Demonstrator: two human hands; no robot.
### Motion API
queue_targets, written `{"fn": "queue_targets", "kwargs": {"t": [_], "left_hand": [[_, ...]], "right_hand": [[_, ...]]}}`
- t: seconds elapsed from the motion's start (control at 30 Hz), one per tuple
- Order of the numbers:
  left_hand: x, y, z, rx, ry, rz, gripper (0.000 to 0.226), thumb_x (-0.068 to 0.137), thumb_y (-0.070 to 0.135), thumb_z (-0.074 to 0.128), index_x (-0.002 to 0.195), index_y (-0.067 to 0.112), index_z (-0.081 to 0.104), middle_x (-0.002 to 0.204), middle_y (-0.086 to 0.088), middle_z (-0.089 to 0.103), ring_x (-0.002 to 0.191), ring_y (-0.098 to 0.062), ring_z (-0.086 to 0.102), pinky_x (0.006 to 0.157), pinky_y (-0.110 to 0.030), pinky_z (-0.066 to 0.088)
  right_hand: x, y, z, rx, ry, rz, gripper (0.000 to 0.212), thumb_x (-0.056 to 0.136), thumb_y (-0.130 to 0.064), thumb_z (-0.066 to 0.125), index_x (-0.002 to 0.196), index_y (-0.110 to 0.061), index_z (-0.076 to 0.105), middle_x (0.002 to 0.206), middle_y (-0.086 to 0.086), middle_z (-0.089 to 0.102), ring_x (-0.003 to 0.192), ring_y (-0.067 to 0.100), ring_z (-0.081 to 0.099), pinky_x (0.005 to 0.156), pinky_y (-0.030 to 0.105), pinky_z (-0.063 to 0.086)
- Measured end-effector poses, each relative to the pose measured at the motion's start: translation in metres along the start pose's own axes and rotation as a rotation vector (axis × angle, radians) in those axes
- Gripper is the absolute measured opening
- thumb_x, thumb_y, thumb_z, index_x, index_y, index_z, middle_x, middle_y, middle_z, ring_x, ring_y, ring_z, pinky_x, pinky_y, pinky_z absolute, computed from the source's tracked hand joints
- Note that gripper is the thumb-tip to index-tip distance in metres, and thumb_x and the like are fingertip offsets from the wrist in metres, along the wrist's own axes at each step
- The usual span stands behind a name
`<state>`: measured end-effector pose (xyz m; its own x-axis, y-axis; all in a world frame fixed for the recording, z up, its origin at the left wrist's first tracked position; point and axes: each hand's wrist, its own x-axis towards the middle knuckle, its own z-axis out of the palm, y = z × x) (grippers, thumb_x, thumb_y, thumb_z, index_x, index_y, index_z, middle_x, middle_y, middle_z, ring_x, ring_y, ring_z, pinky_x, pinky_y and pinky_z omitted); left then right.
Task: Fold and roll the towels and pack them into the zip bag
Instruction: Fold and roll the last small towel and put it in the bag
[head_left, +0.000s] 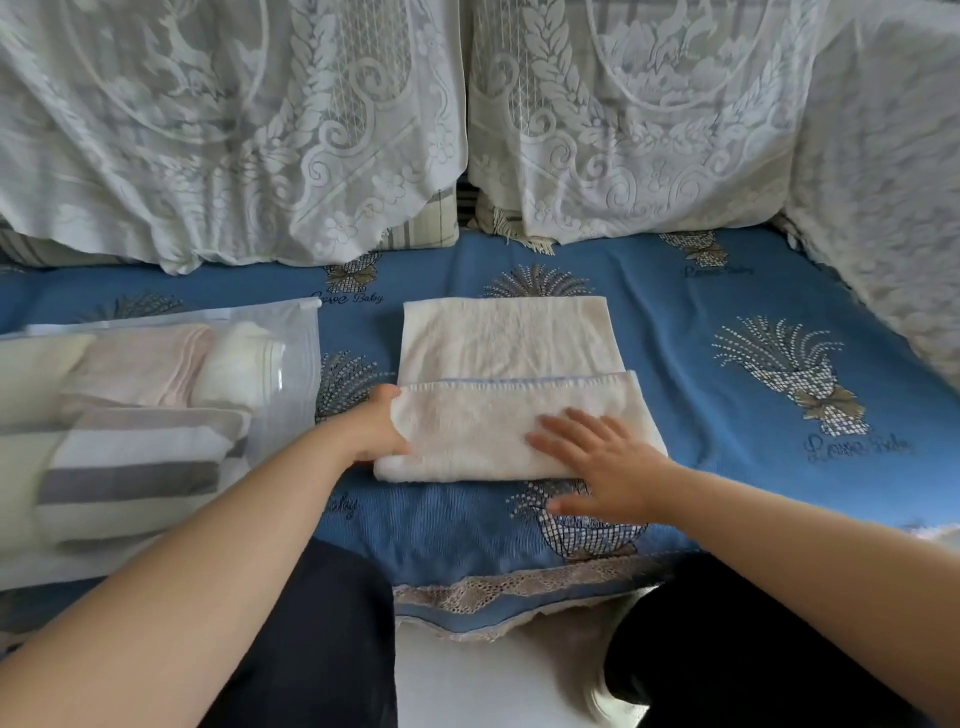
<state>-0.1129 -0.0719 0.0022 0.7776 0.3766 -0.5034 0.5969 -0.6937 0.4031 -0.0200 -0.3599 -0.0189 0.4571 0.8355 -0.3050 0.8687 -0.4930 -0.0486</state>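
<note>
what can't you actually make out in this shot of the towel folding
- Left hand, head view: its fingertips are tucked under the cream towel, so the grip is unclear.
- Zip bag: its left part is cut off by the frame edge; the towel count and whether its zip is open cannot be told.
- Striped towel: blurred by the bag's plastic.
- Right hand covers the towel's near right corner.

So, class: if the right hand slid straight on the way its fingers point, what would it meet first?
The right hand points up-left across the cream towel; it would probably first meet the blue-stitched folded edge.
</note>
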Motion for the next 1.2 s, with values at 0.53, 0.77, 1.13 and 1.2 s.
{"fn": "queue_targets", "kwargs": {"t": [0.53,0.77,1.13,1.2], "left_hand": [[-0.037,0.026,0.05,0.711,0.045,0.317,0.105,0.079,-0.016,0.044,0.149,0.042,-0.009,0.159,0.001,-0.019,0.145,-0.04,0.001,0.107,-0.042,0.038],[-0.039,0.032,-0.007,0.471,-0.173,0.236,0.018,0.084,0.003,0.044,0.093,0.012,0.056,0.096,-0.011,0.059,0.076,-0.021,0.054,0.066,-0.036,0.048],[-0.003,0.005,-0.033,-0.518,0.158,0.037,0.013,0.094,0.02,0.057,0.101,0.009,0.055,0.097,-0.005,0.062,0.077,-0.015,0.059,0.055,-0.023,0.044],[0.009,0.008,-0.027,-0.346,0.29,0.03,0.02,0.094,0.026,0.055,0.106,0.011,0.053,0.1,-0.004,0.058,0.081,-0.017,0.055,0.06,-0.025,0.041]], "right_hand": [[-0.009,0.037,0.01,0.017,-0.027,0.157,0.077,0.093,-0.024,0.042,0.151,-0.032,-0.007,0.16,-0.007,-0.013,0.148,0.014,-0.008,0.12,0.041,0.003],[-0.026,0.047,-0.039,0.378,-0.117,0.347,0.024,0.079,-0.002,0.044,0.069,-0.021,0.054,0.082,0.006,0.062,0.072,0.019,0.054,0.06,0.028,0.039],[0.003,0.09,-0.04,1.271,0.458,0.551,0.01,0.094,-0.018,0.058,0.089,-0.011,0.063,0.079,0.004,0.063,0.064,0.013,0.059,0.055,0.022,0.054],[0.024,0.084,-0.035,1.109,0.495,0.624,0.017,0.095,-0.021,0.053,0.08,-0.015,0.057,0.071,0.0,0.055,0.061,0.014,0.051,0.051,0.023,0.043]]}}
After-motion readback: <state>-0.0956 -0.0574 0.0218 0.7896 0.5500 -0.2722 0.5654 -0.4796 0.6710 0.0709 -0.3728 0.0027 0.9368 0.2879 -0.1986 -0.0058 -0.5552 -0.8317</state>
